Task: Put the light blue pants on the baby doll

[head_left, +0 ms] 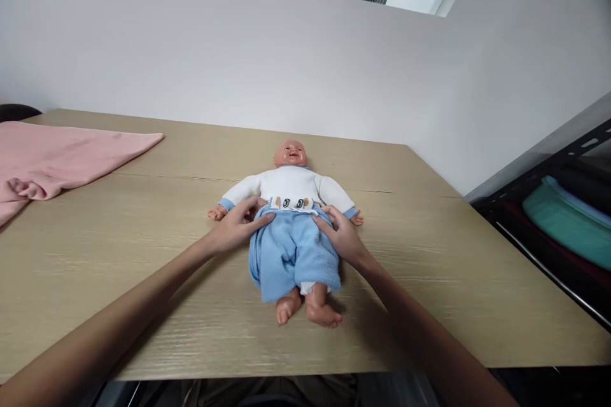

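Note:
A baby doll [291, 183] lies on its back on the wooden table, head toward the wall and bare feet toward me. It wears a white top with blue cuffs and light blue pants [296, 248]. A white band with printed eyes and orange marks [292, 203] shows at the waist. My left hand [240, 224] grips the pants' waist at the left side, thumb on the front and fingers partly hidden behind the cloth. Opposite it, my right hand [340, 231] pinches the waist at the right side. A bit of white cloth peeks out at one leg opening.
A pink cloth [71, 156] is spread at the table's left. On the right, a dark rack [539, 254] holds folded green fabric [570, 222]. A white wall [229, 57] rises behind the table [157, 222], whose front edge is close to me.

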Demonstrator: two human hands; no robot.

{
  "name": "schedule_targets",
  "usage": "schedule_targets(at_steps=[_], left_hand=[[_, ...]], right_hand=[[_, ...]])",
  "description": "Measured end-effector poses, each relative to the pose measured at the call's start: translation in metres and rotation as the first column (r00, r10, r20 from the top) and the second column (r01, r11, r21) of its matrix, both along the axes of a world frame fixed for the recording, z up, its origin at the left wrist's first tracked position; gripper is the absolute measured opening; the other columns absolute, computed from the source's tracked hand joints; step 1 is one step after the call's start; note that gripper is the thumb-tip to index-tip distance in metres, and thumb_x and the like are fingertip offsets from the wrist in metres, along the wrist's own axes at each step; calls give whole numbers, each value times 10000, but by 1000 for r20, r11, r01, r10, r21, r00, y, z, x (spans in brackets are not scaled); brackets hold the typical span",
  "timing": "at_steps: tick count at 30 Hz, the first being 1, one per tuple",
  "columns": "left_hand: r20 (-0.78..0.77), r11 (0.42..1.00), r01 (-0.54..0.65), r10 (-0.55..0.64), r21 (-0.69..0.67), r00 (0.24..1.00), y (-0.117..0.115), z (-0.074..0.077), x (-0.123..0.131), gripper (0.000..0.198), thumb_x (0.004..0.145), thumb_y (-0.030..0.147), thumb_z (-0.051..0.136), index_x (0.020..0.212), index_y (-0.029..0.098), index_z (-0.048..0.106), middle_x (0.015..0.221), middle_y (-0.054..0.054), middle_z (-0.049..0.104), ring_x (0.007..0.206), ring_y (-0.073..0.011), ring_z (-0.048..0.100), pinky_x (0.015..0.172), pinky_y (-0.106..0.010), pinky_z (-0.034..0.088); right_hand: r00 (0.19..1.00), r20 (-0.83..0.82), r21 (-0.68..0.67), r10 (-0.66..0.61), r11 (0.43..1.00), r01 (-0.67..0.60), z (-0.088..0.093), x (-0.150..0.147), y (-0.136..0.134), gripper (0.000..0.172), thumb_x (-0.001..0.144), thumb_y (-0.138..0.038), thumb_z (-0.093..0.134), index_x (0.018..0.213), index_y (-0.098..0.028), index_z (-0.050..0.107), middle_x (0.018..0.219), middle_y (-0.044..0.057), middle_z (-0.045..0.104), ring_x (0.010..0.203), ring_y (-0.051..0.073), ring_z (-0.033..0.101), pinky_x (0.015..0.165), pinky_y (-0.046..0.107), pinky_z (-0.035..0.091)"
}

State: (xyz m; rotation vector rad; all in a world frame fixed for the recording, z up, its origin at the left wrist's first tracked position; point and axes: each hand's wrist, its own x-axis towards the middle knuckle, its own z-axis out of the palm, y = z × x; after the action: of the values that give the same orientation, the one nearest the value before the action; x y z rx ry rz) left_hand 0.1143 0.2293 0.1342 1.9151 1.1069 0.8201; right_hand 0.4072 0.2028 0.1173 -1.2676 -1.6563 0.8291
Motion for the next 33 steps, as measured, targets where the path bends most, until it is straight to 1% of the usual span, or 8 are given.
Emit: schedule_targets(at_steps=[3, 5, 11, 15, 18, 22, 28, 33], left_hand=[[-55, 979, -30, 42, 201, 998, -3, 2, 3, 361, 1003, 578, 661, 1063, 226, 612, 1124, -48, 606, 1128, -273, 527, 1038, -399, 412], [-13, 980, -1, 4, 200, 1000, 0, 2, 7, 309, 1047, 536, 603, 1075, 228, 586, 1108, -38, 602, 1098, -251, 542, 1027, -384, 415], [201, 990, -8, 36, -143, 979, 31, -3, 15, 365, 1008, 575, 615, 1134, 245, 525, 924, 31, 552, 848, -180, 507, 806, -314, 433], [213, 979, 54, -11, -197, 977, 40, -1, 12, 432, 967, 626, 669, 1067, 208, 617, 965, -7, 583, 889, -196, 527, 787, -315, 436], [121, 999, 5, 0, -44, 993, 33, 4, 13, 405, 990, 613, 658, 1003, 210, 631, 954, -12, 596, 875, -202, 534, 798, -327, 433], [-14, 957, -96, 104, 274, 994, 28, 10, 24, 354, 1039, 573, 592, 1004, 221, 602, 1041, -46, 612, 1007, -247, 555, 933, -366, 439], [100, 990, -139, 139, -14, 985, 42, 7, 31, 334, 1050, 559, 541, 1073, 226, 544, 892, 24, 538, 817, -184, 494, 779, -314, 415], [69, 997, 14, -9, -74, 998, 36, 2, 13, 399, 1001, 609, 621, 1006, 210, 609, 926, 3, 576, 852, -197, 526, 780, -318, 435]], right_hand=[[996, 84, 96, -19, 995, 11, 15, 0, -1, 207, 897, -422, 745, 928, -248, 638, 962, 34, 662, 974, 255, 587, 920, 368, 469], [992, 125, 144, -34, 989, 16, 22, -2, 3, 143, 909, -360, 706, 949, -255, 617, 974, 40, 666, 962, 256, 592, 904, 370, 460], [989, 108, 57, -99, 994, 93, 16, -5, 42, 182, 979, -450, 603, 1022, -285, 540, 615, -83, 456, 555, 178, 421, 591, 313, 317], [997, 64, -4, -44, 999, 45, 9, 2, 58, 321, 941, -575, 622, 1037, -274, 573, 669, -56, 582, 587, 182, 508, 587, 303, 376], [997, 74, 8, 3, 1000, -3, 14, 5, 49, 303, 917, -529, 671, 1022, -245, 659, 879, 26, 729, 816, 237, 657, 770, 353, 495], [995, 91, 93, -30, 995, 21, 21, 1, 39, 230, 919, -465, 685, 923, -236, 706, 1013, 74, 730, 1034, 294, 645, 992, 416, 472], [997, 26, 63, -66, 996, 65, 9, -4, 59, 314, 999, -498, 567, 1069, -217, 689, 1035, 71, 739, 982, 273, 672, 864, 369, 512], [998, 33, 9, 47, 999, -47, 13, 10, 49, 255, 943, -471, 689, 957, -220, 734, 942, 28, 729, 941, 252, 652, 880, 351, 491]])
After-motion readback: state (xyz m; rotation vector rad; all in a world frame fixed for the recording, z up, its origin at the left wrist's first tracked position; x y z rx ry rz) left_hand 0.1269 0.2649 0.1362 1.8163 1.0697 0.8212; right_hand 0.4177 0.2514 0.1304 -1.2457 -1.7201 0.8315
